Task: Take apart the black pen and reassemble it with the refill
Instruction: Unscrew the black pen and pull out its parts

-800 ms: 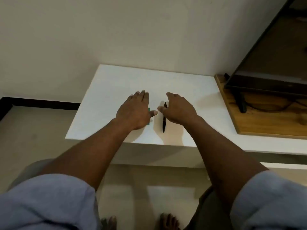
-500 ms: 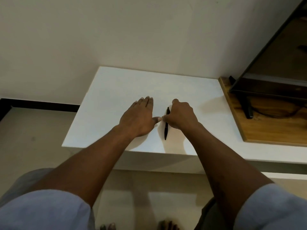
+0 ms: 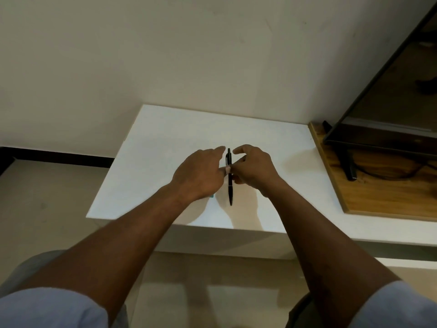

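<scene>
- Both hands meet over the middle of the white worktop [image 3: 165, 138], one on each side of the black pen [image 3: 230, 188].
- Right hand [image 3: 254, 169] pinches the pen's barrel about midway with thumb and fingers, while its forefinger curls loosely above the clip end.
- Left hand [image 3: 201, 174] lies palm down just beside the pen, fingers together and pointing away from the person; its thumb tip touches the barrel where the right hand's pinch sits.
- Whether the pen is lifted off the surface or still lying on it cannot be told; it points lengthwise away from the person, clip end far, tip near.
- A small green thing [image 3: 212, 196] peeks out under the heel of the left hand, too hidden to identify.
- The worktop is pushed against a plain pale wall [image 3: 165, 55].
- On the right, a wooden board [image 3: 378, 197] carries a dark screen [image 3: 402, 95] on its stand, with a cable looping beside it.
- Light-blue sleeves [image 3: 47, 308] cover the upper arms at the bottom corners.
- Pale floor [image 3: 47, 197] lies left of the worktop, with a dark skirting along the wall.
</scene>
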Action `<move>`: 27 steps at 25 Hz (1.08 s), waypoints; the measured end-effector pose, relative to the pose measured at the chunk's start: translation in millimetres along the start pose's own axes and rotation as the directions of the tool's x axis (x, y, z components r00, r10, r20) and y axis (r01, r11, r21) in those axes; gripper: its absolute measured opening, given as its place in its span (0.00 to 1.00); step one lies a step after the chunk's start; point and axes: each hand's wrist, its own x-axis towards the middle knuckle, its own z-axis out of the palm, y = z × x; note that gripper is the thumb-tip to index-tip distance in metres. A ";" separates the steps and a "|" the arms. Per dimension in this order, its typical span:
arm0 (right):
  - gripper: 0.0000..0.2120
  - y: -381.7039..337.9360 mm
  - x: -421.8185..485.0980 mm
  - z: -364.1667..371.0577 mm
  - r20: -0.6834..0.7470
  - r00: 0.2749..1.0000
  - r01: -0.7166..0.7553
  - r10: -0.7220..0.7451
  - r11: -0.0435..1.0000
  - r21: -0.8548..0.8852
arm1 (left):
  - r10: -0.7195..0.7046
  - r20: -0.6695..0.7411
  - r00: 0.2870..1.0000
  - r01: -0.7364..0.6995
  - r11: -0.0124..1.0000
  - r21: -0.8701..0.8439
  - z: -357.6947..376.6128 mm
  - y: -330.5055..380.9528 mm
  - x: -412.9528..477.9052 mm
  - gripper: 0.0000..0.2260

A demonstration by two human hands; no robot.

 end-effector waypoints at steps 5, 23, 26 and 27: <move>0.19 -8.3 -8.5 -5.0 -0.035 0.999 0.037 -0.028 0.965 0.261 | -0.041 -0.021 0.999 0.036 0.980 -0.197 -9.9 7.5 -4.0 0.22; 0.09 -19.3 -9.0 -25.7 -0.067 0.998 0.044 -0.011 0.856 0.515 | -0.081 -0.078 0.994 0.060 0.969 -0.240 -11.8 1.6 0.3 0.16; 0.07 -19.1 -8.3 -27.1 -0.092 0.996 0.045 0.005 0.851 0.524 | -0.095 -0.080 0.992 0.079 0.979 -0.188 -11.2 0.7 1.5 0.12; 0.07 -18.8 -7.6 -28.0 -0.106 0.994 0.045 0.013 0.848 0.528 | -0.096 -0.077 0.992 0.081 0.981 -0.175 -11.7 0.8 2.1 0.11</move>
